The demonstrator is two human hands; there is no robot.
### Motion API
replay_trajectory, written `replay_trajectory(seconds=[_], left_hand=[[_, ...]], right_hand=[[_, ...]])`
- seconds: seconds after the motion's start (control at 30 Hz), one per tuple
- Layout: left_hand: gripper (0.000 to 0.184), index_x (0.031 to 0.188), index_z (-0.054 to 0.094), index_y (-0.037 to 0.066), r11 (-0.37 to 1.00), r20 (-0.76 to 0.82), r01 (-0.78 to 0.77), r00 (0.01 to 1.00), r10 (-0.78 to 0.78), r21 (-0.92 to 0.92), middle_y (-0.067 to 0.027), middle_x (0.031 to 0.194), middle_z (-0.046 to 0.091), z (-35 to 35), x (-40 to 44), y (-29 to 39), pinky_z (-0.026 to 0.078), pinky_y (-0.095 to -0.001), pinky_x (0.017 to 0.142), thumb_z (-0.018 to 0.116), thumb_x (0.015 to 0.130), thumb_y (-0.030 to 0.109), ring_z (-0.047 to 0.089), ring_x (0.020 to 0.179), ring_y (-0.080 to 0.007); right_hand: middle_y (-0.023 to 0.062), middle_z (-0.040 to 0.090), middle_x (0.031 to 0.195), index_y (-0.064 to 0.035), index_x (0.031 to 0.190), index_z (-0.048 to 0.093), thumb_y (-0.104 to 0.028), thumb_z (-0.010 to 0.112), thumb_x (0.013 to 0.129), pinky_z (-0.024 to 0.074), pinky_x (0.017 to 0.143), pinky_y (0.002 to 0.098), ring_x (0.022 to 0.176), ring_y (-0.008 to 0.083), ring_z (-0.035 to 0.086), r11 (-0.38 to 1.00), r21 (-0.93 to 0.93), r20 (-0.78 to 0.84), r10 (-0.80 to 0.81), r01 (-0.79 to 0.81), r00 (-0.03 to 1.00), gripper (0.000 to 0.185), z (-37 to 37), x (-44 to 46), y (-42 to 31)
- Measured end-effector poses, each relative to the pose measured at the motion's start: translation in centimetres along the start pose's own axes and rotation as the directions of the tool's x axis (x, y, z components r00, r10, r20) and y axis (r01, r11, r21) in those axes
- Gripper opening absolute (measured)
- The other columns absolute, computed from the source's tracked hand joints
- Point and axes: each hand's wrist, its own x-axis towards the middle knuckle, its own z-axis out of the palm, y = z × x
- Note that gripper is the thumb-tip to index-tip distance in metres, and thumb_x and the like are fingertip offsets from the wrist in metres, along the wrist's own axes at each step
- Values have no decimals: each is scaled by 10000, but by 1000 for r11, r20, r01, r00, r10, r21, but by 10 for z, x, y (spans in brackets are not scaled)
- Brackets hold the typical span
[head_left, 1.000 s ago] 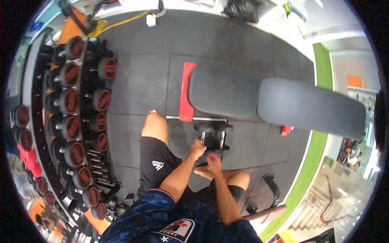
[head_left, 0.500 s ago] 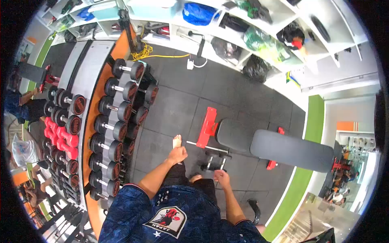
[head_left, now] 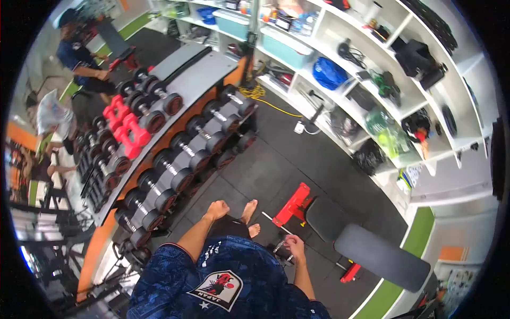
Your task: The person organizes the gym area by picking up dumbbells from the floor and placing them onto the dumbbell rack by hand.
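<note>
My left hand (head_left: 217,209) is closed in a loose fist in front of my body, with nothing seen in it. It is nearest to the dumbbell rack, apart from the dumbbells (head_left: 173,169) on it. My right hand (head_left: 294,248) hangs with its fingers curled, and no object shows in it. Below it, partly hidden by the hand, a pair of dumbbells (head_left: 278,246) lies on the floor. Just beyond stands a weight bench with a dark seat pad (head_left: 325,219), a grey back pad (head_left: 382,258) and a red frame (head_left: 293,203).
White shelves (head_left: 340,40) with bags and bins line the far wall. A yellow cable (head_left: 254,92) and a white power adapter (head_left: 299,127) lie on the floor. Pink dumbbells (head_left: 130,135) and a person in dark blue (head_left: 77,61), apparently mirrored, appear at left.
The view has turned left, so the rack, shelves and bench sit differently in it. Both my bare feet now show close together. My hands stay low and curled, with nothing picked up.
</note>
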Motion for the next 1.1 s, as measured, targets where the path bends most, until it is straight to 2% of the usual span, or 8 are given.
replay_trajectory(seconds=[0.13, 0.17, 0.37, 0.6, 0.67, 0.8, 1.0, 1.1], left_hand=[[343, 934, 663, 21, 970, -106, -13, 994, -13, -243, -147, 878, 692, -19, -35, -14, 523, -364, 745, 662, 748, 308, 677, 773, -254], [315, 953, 646, 19, 939, -88, 19, 995, -53, -342, -108, 825, 683, -26, -42, -16, 530, -331, 651, 658, 781, 283, 661, 689, -194], [229, 967, 608, 13, 726, -193, -11, 967, -169, -688, -76, 746, 648, -46, -42, -53, 502, -281, 524, 613, 825, 192, 627, 610, -135], [314, 960, 601, 25, 846, -481, -194, 873, -81, -496, -120, 782, 653, -82, 20, -129, 522, -380, 763, 661, 800, 289, 647, 653, -222], [268, 1005, 566, 44, 702, -371, -170, 918, -143, -692, -66, 828, 641, -161, -6, -97, 506, -263, 549, 680, 827, 209, 613, 683, -123], [245, 1016, 550, 38, 676, -536, -300, 827, -167, -673, -57, 818, 622, -261, 22, -105, 502, -279, 610, 646, 823, 155, 606, 677, -135], [298, 1063, 518, 24, 694, -690, -401, 698, -191, -598, -79, 847, 619, -385, 71, -94, 490, -280, 563, 642, 833, 168, 613, 682, -146], [332, 1042, 530, 8, 781, -801, -394, 558, -215, -484, -114, 853, 622, -418, 100, -87, 496, -324, 647, 661, 795, 186, 613, 723, -201]], right_hand=[[56, 672, 862, -55, 1023, 626, -137, 597, 873, 504, 620, 261, 747, 131, 640, 996, -87, 119, 45, -35, 992, 173, 34, 21, -12], [58, 671, 869, -53, 1039, 623, -141, 598, 878, 495, 609, 257, 735, 128, 635, 987, -161, 148, 30, -6, 989, 185, 44, 27, -17], [77, 668, 899, -13, 1058, 602, -123, 588, 894, 487, 609, 256, 712, 127, 619, 957, -255, 275, -68, 141, 959, 198, 114, 55, -65], [79, 670, 865, -8, 1044, 598, -79, 572, 876, 504, 606, 259, 732, 132, 635, 929, -293, 360, -113, 227, 926, 185, 195, 109, -102], [80, 670, 866, -20, 1040, 602, -78, 577, 870, 508, 609, 265, 734, 135, 636, 906, -375, 330, -70, 198, 941, 182, 220, 116, -129], [81, 668, 877, -46, 1036, 609, -76, 557, 875, 502, 595, 264, 727, 130, 629, 935, -301, 323, -83, 185, 943, 171, 290, 124, -197], [74, 666, 875, -28, 1034, 614, -114, 581, 895, 490, 627, 227, 717, 111, 614, 855, -206, 443, -352, 476, 825, 166, 416, 139, -321], [77, 682, 895, -18, 1018, 631, -131, 614, 873, 507, 686, 265, 774, 154, 643, 645, -276, 495, -540, 712, 681, 185, 476, 155, -382]])
